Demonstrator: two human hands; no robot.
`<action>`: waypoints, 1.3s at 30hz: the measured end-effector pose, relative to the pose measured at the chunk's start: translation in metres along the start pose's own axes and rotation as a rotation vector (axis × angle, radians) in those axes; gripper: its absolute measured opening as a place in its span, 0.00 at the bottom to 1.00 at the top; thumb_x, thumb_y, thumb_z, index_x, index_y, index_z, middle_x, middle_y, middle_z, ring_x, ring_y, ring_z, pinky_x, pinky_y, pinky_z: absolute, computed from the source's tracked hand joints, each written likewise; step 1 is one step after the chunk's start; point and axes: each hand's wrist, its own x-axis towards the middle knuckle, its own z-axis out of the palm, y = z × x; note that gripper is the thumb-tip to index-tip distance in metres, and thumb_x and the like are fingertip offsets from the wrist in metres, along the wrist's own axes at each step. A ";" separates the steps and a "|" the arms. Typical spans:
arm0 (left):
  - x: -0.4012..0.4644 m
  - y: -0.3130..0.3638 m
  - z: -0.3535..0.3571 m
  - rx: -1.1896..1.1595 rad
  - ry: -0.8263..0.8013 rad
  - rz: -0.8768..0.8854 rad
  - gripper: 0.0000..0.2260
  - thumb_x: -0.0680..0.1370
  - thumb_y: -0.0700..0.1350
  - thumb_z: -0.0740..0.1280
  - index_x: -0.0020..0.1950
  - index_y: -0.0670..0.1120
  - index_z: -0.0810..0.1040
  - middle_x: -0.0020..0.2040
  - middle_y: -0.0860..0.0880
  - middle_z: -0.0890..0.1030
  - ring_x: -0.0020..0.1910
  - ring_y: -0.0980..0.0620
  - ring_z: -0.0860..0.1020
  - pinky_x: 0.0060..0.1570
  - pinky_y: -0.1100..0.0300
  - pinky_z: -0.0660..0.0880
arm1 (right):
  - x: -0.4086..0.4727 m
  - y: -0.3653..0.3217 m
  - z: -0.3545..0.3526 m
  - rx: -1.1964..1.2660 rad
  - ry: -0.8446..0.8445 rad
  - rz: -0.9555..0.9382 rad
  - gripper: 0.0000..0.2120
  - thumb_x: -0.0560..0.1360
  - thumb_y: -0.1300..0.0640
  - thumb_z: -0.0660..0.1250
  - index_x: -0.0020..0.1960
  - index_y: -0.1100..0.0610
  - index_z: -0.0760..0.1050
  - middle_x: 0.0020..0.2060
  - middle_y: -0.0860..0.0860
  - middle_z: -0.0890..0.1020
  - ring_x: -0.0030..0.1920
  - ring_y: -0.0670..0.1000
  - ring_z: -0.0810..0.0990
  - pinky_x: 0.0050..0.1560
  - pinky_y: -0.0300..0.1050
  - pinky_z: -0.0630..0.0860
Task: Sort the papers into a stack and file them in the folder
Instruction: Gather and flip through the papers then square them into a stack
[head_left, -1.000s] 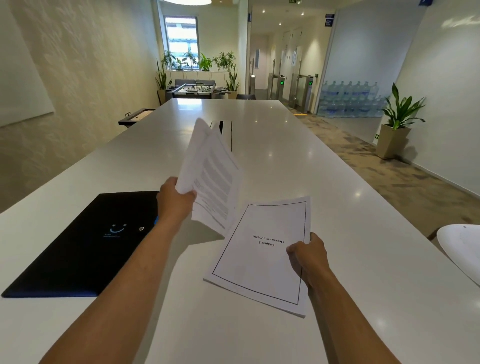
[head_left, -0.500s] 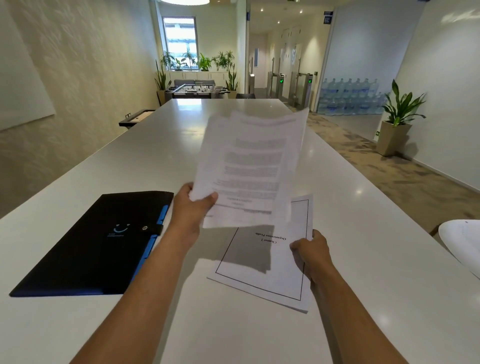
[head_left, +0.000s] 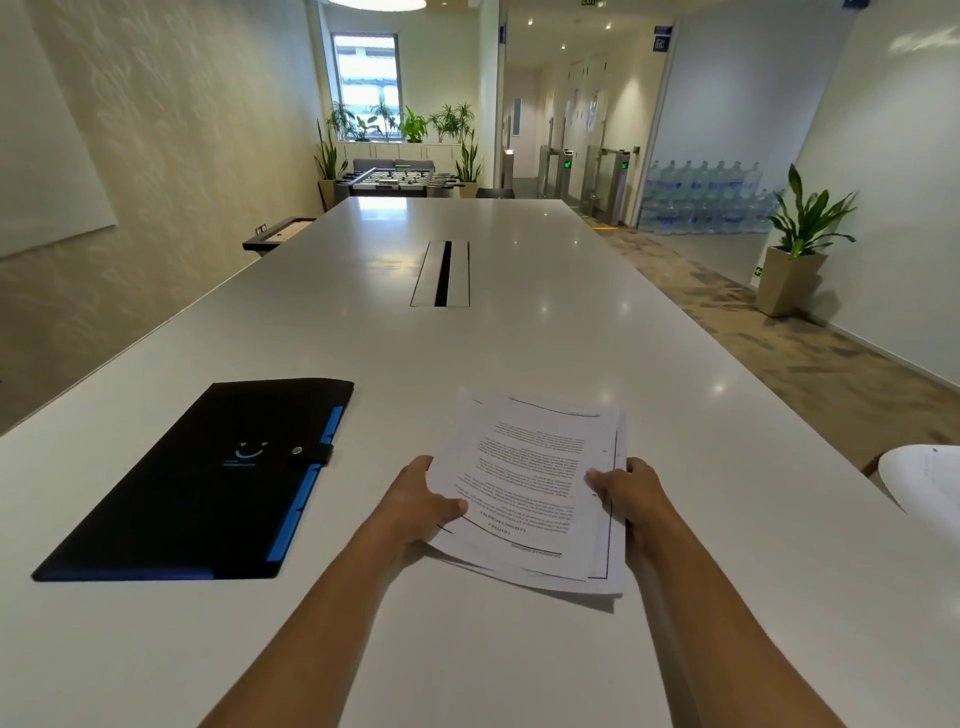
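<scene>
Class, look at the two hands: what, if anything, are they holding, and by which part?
The stack of papers, gripped by its side edges: left hand on the left edge, right hand on the right.

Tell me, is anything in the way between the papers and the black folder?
Nothing sits on the bare table between the papers and the folder. But the folder lies closed, its snap strap fastened, so that must open first.

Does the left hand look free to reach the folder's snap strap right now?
Probably not yet: the left hand is gripping the papers. The path to the strap on the folder looks clear otherwise.
</scene>
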 end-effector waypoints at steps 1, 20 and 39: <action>0.000 0.001 -0.001 0.037 -0.011 0.004 0.22 0.72 0.37 0.75 0.63 0.47 0.72 0.53 0.51 0.80 0.51 0.53 0.79 0.39 0.68 0.74 | -0.002 -0.001 0.000 -0.004 -0.011 -0.001 0.15 0.76 0.68 0.67 0.62 0.66 0.70 0.52 0.62 0.81 0.52 0.62 0.82 0.54 0.57 0.80; 0.003 0.071 -0.062 -0.346 0.114 0.381 0.32 0.67 0.52 0.78 0.66 0.47 0.70 0.60 0.47 0.81 0.58 0.49 0.80 0.56 0.49 0.78 | -0.051 -0.073 0.019 0.054 -0.306 -0.687 0.21 0.72 0.54 0.72 0.63 0.48 0.71 0.55 0.50 0.83 0.52 0.57 0.84 0.46 0.55 0.83; 0.008 0.072 -0.041 -0.240 0.300 0.488 0.21 0.73 0.41 0.73 0.61 0.54 0.68 0.53 0.53 0.79 0.51 0.52 0.81 0.42 0.58 0.79 | -0.049 -0.069 0.045 0.088 -0.181 -0.747 0.22 0.66 0.56 0.73 0.59 0.50 0.75 0.49 0.45 0.84 0.49 0.51 0.83 0.39 0.39 0.81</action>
